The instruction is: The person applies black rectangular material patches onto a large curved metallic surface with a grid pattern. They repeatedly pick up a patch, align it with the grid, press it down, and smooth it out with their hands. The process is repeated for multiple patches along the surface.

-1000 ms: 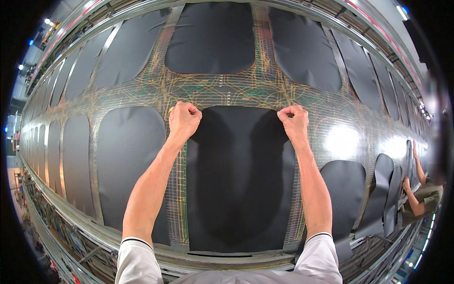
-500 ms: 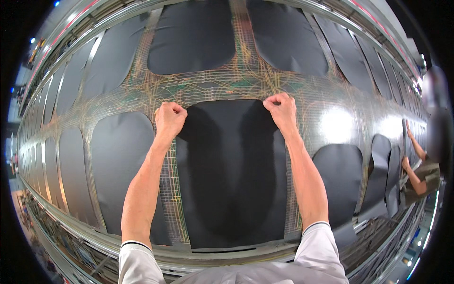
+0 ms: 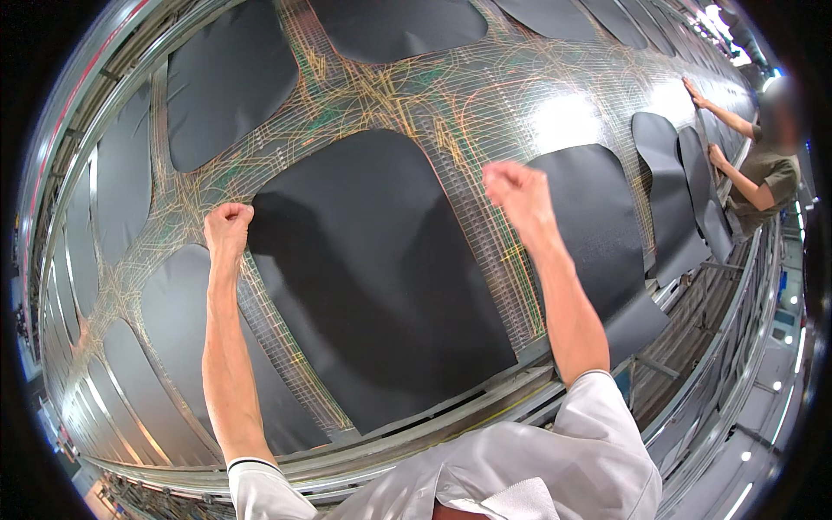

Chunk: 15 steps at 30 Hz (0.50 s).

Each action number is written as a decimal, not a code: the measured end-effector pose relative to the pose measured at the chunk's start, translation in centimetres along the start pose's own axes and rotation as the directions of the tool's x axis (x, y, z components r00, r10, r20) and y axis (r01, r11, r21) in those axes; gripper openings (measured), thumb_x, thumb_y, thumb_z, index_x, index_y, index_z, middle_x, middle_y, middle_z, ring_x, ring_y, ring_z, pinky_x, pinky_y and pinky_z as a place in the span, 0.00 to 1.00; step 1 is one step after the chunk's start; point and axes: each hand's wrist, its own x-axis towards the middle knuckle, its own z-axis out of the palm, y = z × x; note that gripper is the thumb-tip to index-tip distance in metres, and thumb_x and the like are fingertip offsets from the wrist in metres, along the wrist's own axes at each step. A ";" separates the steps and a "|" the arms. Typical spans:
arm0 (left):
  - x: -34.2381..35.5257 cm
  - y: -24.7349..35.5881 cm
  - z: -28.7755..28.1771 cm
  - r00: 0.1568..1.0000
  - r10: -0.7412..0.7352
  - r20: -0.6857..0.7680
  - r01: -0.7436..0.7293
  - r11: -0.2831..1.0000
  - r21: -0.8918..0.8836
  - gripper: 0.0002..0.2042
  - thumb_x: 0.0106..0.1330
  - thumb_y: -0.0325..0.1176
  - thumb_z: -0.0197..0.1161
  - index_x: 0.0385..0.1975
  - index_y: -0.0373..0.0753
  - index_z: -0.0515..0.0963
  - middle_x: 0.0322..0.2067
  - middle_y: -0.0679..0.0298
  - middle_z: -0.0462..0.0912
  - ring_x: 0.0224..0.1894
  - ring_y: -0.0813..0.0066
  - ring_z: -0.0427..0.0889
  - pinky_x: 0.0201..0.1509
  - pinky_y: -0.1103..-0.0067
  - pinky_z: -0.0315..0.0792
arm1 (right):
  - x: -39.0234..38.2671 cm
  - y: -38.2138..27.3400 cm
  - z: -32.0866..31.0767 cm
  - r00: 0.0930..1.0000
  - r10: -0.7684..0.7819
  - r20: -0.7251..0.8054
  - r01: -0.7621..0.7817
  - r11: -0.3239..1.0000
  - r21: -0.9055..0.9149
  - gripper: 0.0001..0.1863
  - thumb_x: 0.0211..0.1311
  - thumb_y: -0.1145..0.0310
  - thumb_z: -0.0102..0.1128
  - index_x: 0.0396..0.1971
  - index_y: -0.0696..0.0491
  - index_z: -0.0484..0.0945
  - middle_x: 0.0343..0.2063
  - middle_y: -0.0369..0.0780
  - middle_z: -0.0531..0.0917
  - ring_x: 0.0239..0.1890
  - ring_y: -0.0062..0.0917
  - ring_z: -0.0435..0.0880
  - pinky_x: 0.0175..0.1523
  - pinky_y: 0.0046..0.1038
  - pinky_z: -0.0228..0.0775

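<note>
A large black sheet (image 3: 373, 269) with rounded far corners lies flat in front of me, on a table with a line-marked surface (image 3: 507, 260). At the sheet's far left corner my left hand (image 3: 227, 232) pinches the edge between thumb and fingers. My right hand (image 3: 520, 192) is off this sheet, over the marked strip between it and the neighbouring dark sheet (image 3: 589, 217) on the right. Its fingers are curled in, slightly blurred, and nothing shows in them. Shadows of my arms fall across the black sheet.
More dark sheets (image 3: 230, 82) lie in rows on both sides and along the far side. At the right, another person (image 3: 763, 178) handles a curled, partly lifted sheet (image 3: 663, 186). A metal rail (image 3: 407, 442) runs along the table's near edge.
My view has turned toward the right. My right hand has come away from the sheet's far right corner and moved rightward. My left hand stays at the far left corner.
</note>
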 end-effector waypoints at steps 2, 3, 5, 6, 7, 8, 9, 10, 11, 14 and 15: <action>-0.1 0.3 0.1 1.000 -0.009 0.013 0.009 1.000 -0.017 0.09 0.56 0.35 0.70 0.31 0.35 0.85 0.25 0.66 0.84 0.29 0.79 0.79 0.39 0.77 0.73 | -2.0 2.2 1.0 1.000 -0.012 -0.022 0.010 0.998 -0.066 0.09 0.60 0.73 0.62 0.39 0.58 0.85 0.29 0.38 0.85 0.31 0.19 0.81 0.39 0.25 0.73; 0.1 -0.1 -0.1 1.000 -0.008 0.015 0.009 1.000 -0.021 0.09 0.56 0.34 0.70 0.31 0.35 0.85 0.25 0.66 0.84 0.29 0.79 0.80 0.39 0.77 0.73 | -2.9 2.0 1.7 0.989 -0.144 -0.038 0.133 0.971 -0.200 0.09 0.60 0.74 0.62 0.39 0.58 0.85 0.32 0.41 0.85 0.32 0.24 0.83 0.40 0.27 0.74; 0.3 -0.3 0.0 1.000 -0.017 0.017 0.017 1.000 -0.019 0.09 0.56 0.34 0.70 0.31 0.35 0.85 0.26 0.66 0.84 0.29 0.79 0.80 0.40 0.78 0.74 | -2.4 2.2 2.7 0.965 -0.254 -0.062 0.235 0.946 -0.224 0.09 0.58 0.74 0.62 0.38 0.57 0.85 0.30 0.43 0.82 0.32 0.31 0.80 0.42 0.31 0.72; 0.2 -0.1 0.0 1.000 -0.018 0.014 0.018 1.000 -0.020 0.09 0.56 0.34 0.70 0.31 0.35 0.85 0.25 0.66 0.84 0.29 0.79 0.80 0.40 0.78 0.74 | -1.8 1.9 3.2 0.952 -0.294 -0.081 0.265 0.930 -0.254 0.09 0.58 0.74 0.62 0.38 0.57 0.84 0.30 0.43 0.81 0.34 0.33 0.79 0.44 0.33 0.71; 0.1 0.1 0.0 1.000 -0.020 0.011 0.021 1.000 -0.022 0.09 0.56 0.34 0.70 0.31 0.35 0.85 0.25 0.66 0.84 0.29 0.79 0.80 0.39 0.78 0.74 | -1.1 1.6 3.8 0.926 -0.365 -0.094 0.321 0.895 -0.308 0.10 0.57 0.74 0.62 0.39 0.57 0.84 0.31 0.43 0.81 0.36 0.34 0.78 0.45 0.34 0.70; 0.0 0.1 0.0 1.000 -0.027 0.006 0.027 0.999 -0.022 0.09 0.56 0.33 0.70 0.31 0.36 0.85 0.25 0.66 0.84 0.29 0.79 0.80 0.39 0.78 0.74 | -0.3 1.1 4.8 0.896 -0.433 -0.098 0.373 0.854 -0.362 0.10 0.57 0.74 0.62 0.39 0.56 0.84 0.33 0.43 0.80 0.39 0.36 0.76 0.47 0.35 0.69; 0.0 0.3 0.0 1.000 -0.023 0.002 0.023 0.999 -0.035 0.08 0.55 0.33 0.70 0.30 0.36 0.85 0.24 0.67 0.84 0.29 0.79 0.80 0.40 0.78 0.74 | 0.5 0.3 5.7 0.858 -0.504 -0.102 0.423 0.805 -0.417 0.11 0.57 0.74 0.62 0.40 0.56 0.84 0.35 0.44 0.80 0.41 0.38 0.75 0.49 0.36 0.68; 0.0 0.5 -0.1 1.000 -0.024 0.003 0.024 0.999 -0.031 0.08 0.55 0.33 0.70 0.30 0.36 0.85 0.24 0.66 0.84 0.29 0.79 0.80 0.39 0.78 0.74 | 1.3 -0.2 6.7 0.844 -0.528 -0.098 0.442 0.787 -0.430 0.11 0.56 0.74 0.62 0.41 0.56 0.83 0.36 0.44 0.79 0.42 0.39 0.74 0.50 0.37 0.67; -0.2 0.7 -0.2 1.000 -0.029 0.003 0.029 0.999 -0.028 0.08 0.55 0.33 0.70 0.29 0.36 0.85 0.24 0.66 0.84 0.29 0.78 0.80 0.39 0.78 0.74 | 2.1 -0.3 7.9 0.830 -0.551 -0.089 0.462 0.768 -0.443 0.12 0.56 0.74 0.62 0.41 0.56 0.83 0.38 0.44 0.78 0.44 0.40 0.73 0.52 0.38 0.66; -0.2 0.4 -0.3 1.000 -0.019 0.003 0.019 0.999 -0.042 0.07 0.55 0.32 0.70 0.28 0.35 0.85 0.24 0.65 0.84 0.28 0.78 0.80 0.39 0.78 0.74 | 4.0 -0.2 9.9 0.842 -0.538 -0.046 0.434 0.725 -0.534 0.11 0.56 0.73 0.62 0.40 0.56 0.83 0.42 0.44 0.77 0.48 0.41 0.71 0.55 0.41 0.64; -0.2 0.4 -0.4 1.000 -0.021 0.001 0.021 0.999 -0.039 0.07 0.55 0.32 0.69 0.28 0.35 0.84 0.23 0.65 0.84 0.28 0.78 0.80 0.39 0.78 0.74 | 4.1 -0.5 10.5 0.851 -0.523 -0.047 0.411 0.719 -0.560 0.11 0.56 0.73 0.62 0.40 0.56 0.83 0.42 0.44 0.77 0.48 0.41 0.71 0.56 0.41 0.64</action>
